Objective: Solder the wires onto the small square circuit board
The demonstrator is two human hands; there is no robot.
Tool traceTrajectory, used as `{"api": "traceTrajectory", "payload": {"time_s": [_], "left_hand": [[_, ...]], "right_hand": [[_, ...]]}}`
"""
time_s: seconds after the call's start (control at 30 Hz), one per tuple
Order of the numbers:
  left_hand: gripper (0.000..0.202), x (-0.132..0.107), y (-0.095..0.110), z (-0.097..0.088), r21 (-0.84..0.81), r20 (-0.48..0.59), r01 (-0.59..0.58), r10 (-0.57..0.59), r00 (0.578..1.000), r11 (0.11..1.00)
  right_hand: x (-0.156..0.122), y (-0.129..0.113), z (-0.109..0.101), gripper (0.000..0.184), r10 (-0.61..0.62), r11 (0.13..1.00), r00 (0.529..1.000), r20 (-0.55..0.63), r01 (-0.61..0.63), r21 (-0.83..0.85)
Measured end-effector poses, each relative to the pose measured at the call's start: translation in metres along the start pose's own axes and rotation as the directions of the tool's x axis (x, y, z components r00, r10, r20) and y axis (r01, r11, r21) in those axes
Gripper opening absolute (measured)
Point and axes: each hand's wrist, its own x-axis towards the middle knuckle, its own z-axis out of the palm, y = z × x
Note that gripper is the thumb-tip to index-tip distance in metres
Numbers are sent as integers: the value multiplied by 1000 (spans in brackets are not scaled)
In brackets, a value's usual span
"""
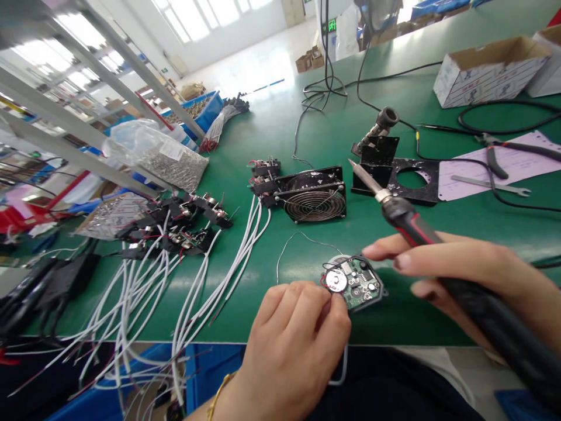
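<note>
My right hand point(464, 272) is wrapped round the black and red handle of a soldering iron point(397, 207), whose tip points up and left, well above the board. A small round green circuit board point(357, 283) lies on the green table near its front edge. My left hand point(293, 339) is closed in a pinch at the board's left edge, by a round silver part with red wires. A thin solder wire point(298, 237) loops from behind that hand across the table.
A black fan with a wire grille point(313, 199) sits behind the board, with a soldering iron stand point(377, 149) to its right. White cable harnesses point(197, 275) spread at left. Pliers point(495, 155), a wrench point(491, 185) on pink paper and cardboard boxes point(486, 70) lie at right.
</note>
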Motion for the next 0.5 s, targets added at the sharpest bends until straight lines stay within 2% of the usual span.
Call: {"api": "traceTrajectory", "payload": {"time_s": [0.07, 0.13, 0.2, 0.3, 0.37, 0.43, 0.5], "left_hand": [[32, 1, -1, 1, -33, -1, 21, -21, 1000, 999], [25, 2, -1, 3, -123, -17, 95, -98, 995, 988], [16, 3, -3, 5, -238, -32, 206, -219, 975, 949], [7, 3, -5, 8, -375, -68, 336, -387, 919, 864], [22, 1, -5, 7, -454, -56, 389, -461, 886, 802], [48, -2, -4, 6, -505, 9, 434, -498, 867, 746], [65, -5, 0, 8, -513, 80, 476, -512, 855, 715]], "right_hand": [[10, 6, 10, 35, -35, 999, 996, 84, 35, 2], [12, 12, 18, 37, -69, 998, 989, 130, 70, -3], [11, 17, 23, 37, -78, 997, 990, 120, 80, -8], [7, 19, 27, 40, -24, 1000, 999, 48, 23, 19], [5, 19, 28, 46, 9, 997, 1000, -24, -7, 76], [4, 20, 29, 53, 24, 990, 996, -81, -13, 142], [4, 20, 30, 58, 37, 981, 994, -99, -17, 191]]}}
